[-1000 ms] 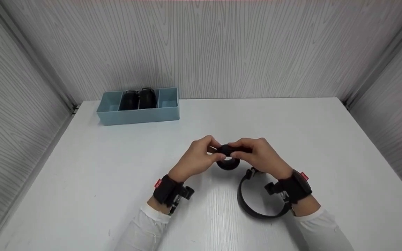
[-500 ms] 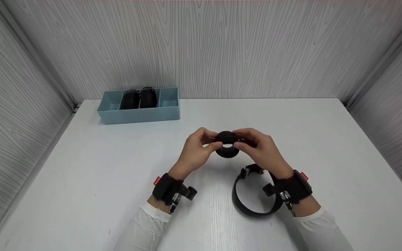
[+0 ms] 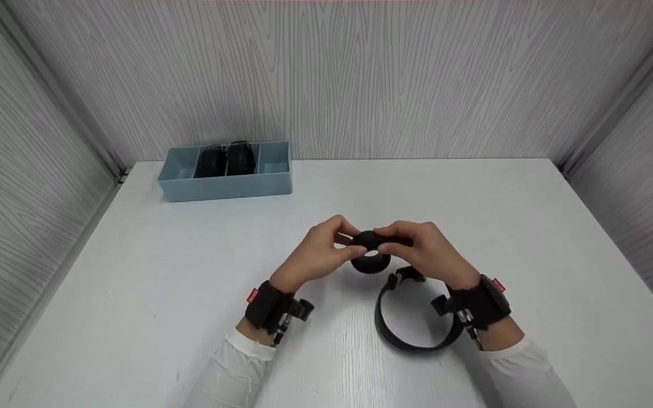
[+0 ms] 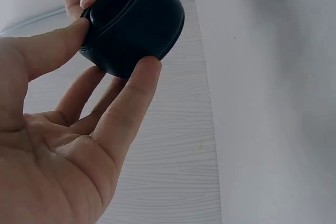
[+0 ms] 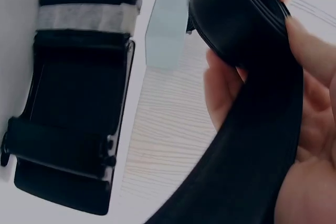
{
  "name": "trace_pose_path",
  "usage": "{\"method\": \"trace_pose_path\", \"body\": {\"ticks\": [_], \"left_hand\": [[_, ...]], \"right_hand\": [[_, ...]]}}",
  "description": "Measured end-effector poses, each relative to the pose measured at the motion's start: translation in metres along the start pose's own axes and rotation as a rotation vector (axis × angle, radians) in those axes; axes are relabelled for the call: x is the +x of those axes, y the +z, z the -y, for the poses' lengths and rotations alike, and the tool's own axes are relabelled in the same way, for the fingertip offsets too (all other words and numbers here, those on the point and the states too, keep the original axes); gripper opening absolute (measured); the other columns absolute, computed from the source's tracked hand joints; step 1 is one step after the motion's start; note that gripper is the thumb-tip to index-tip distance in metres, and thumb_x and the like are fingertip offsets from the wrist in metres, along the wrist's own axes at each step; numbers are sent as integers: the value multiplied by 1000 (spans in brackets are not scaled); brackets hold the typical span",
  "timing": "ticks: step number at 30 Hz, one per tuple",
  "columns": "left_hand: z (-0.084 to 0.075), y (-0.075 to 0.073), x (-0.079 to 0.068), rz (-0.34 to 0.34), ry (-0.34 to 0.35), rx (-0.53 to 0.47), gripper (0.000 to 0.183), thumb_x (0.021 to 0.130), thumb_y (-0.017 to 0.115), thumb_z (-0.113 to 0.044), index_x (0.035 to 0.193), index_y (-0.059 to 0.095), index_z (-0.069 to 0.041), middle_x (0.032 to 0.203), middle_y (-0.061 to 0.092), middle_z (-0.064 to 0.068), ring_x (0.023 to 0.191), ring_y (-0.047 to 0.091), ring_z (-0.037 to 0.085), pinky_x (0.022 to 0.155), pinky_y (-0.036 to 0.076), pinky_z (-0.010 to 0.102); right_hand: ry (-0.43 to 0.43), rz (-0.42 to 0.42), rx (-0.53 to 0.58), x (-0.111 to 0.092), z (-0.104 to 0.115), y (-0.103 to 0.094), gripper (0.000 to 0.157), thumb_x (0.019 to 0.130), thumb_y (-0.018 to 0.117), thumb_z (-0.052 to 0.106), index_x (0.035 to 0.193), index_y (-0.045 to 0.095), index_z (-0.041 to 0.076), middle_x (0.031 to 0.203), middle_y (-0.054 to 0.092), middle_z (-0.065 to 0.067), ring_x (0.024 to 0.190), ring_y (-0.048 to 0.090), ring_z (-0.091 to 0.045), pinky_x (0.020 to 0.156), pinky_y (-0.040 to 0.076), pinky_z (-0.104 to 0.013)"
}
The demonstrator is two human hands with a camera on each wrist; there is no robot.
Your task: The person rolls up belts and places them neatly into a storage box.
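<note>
A black belt is partly wound into a coil just above the table. My left hand pinches the coil's left side between thumb and fingers, the fingertips under its outer turn in the left wrist view. From the other side, my right hand grips the coil where the unrolled strap leaves it. That strap runs down and curves in a wide loop on the table under my right wrist. At its free end, the belt's metal-edged buckle shows large in the right wrist view.
A light blue divided tray stands at the back left against the wall. Two black rolled things sit in its middle compartments. White wood-grained panels enclose the white table at the back and sides.
Both hands lifted the coil away from me, then lowered it back. The strap's loop on the table has shifted a little to the left.
</note>
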State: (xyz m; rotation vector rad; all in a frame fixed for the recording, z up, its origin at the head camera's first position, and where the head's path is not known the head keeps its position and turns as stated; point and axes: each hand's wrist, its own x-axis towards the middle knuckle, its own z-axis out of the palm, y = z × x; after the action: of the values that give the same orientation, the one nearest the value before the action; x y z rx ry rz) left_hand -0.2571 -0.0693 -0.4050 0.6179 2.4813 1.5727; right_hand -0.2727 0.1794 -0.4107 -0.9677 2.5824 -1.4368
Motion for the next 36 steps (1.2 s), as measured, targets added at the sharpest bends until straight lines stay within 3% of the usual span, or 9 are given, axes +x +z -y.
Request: {"method": "trace_pose_path", "body": {"ticks": [5, 9, 16, 18, 26, 30, 36], "left_hand": [[1, 1, -1, 2, -3, 27, 24, 97, 74, -16, 116, 62, -7, 120, 69, 7, 114, 69, 22, 97, 52, 43], [2, 2, 0, -61, 40, 11, 22, 98, 74, -15, 116, 64, -6, 117, 70, 7, 115, 69, 22, 98, 52, 43], [2, 4, 2, -202, 86, -71, 23, 96, 75, -11, 115, 64, -3, 118, 70, 11, 116, 68, 27, 98, 55, 42], [2, 4, 3, -219, 91, -91, 24, 96, 75, -10, 116, 64, -3, 118, 70, 12, 116, 68, 28, 99, 54, 42], [3, 2, 3, -132, 78, -93, 26, 98, 73, -11, 118, 61, -2, 124, 68, 12, 118, 68, 29, 98, 54, 44], [2, 0, 2, -74, 51, -65, 27, 99, 73, -15, 120, 60, -5, 126, 66, 10, 120, 67, 26, 98, 54, 43], [1, -1, 1, 4, 19, 18, 27, 97, 74, -17, 120, 61, -7, 123, 68, 7, 116, 68, 23, 94, 55, 42]], "right_hand": [[-23, 31, -37, 1, -1, 3, 32, 99, 72, 17, 129, 72, 7, 115, 75, -5, 86, 62, -15, 72, 48, -23], [-40, -30, -2, 2, -1, 4, 32, 98, 74, 15, 129, 72, 7, 116, 75, -6, 85, 62, -16, 71, 48, -23], [-47, -124, 143, 2, 2, 5, 41, 97, 74, 11, 137, 66, 7, 127, 71, -7, 109, 70, -19, 87, 56, -26], [-37, -144, 164, 3, 2, 5, 40, 96, 75, 11, 135, 67, 7, 125, 72, -7, 106, 70, -18, 84, 57, -25], [3, -144, 218, 1, 1, 3, 35, 93, 77, 5, 127, 72, 2, 117, 74, -13, 93, 69, -14, 74, 53, -20], [3, -107, 144, 0, 2, 0, 36, 94, 77, 7, 129, 72, 3, 118, 74, -11, 91, 67, -13, 73, 51, -20], [-22, 22, 36, -1, 2, 1, 39, 96, 75, 14, 133, 70, 6, 121, 74, -6, 90, 66, -16, 73, 51, -22]]}}
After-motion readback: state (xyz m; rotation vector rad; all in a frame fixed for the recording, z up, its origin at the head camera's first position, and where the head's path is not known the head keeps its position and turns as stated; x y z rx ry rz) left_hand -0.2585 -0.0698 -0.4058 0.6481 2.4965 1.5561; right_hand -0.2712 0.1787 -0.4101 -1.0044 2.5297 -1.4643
